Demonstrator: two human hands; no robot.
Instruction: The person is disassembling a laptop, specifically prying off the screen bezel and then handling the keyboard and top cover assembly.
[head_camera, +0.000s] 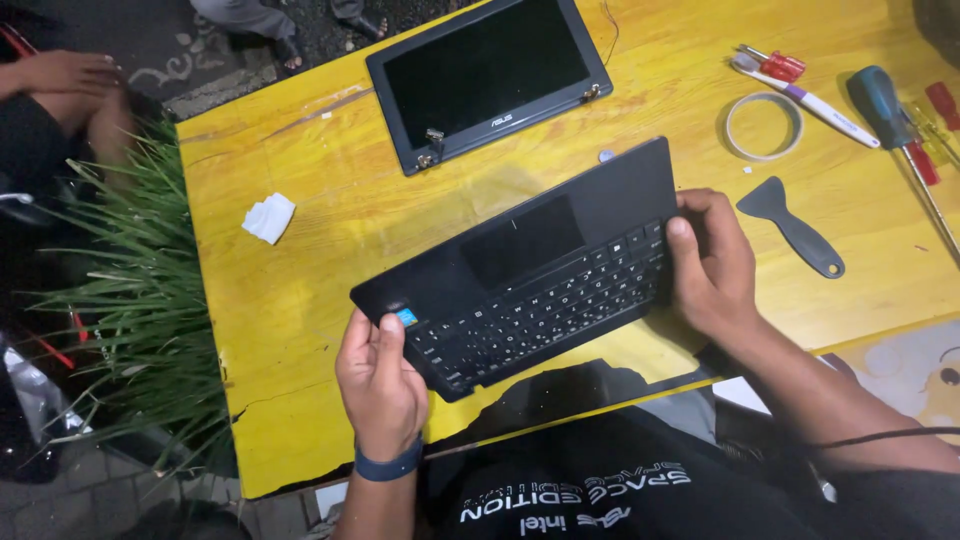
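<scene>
From the head view, your left hand (378, 385) clamps the near-left corner of the laptop base (530, 265), thumb on top. Your right hand (712, 265) grips its right edge, fingers curled under. The base is tilted between your hands over the yellow table (300, 300). Beyond your hands lies the detached screen (488, 75); right of your right hand lie a scraper (792, 225) and a tape ring (763, 126).

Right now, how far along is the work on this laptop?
The screen panel already lies apart from the keyboard base, hinges bare, on the yellow table. Both hands hold the base: left hand at one corner, right hand at the far edge. The screwdrivers, tape roll and plastic scraper lie untouched; the base still looks closed.
</scene>
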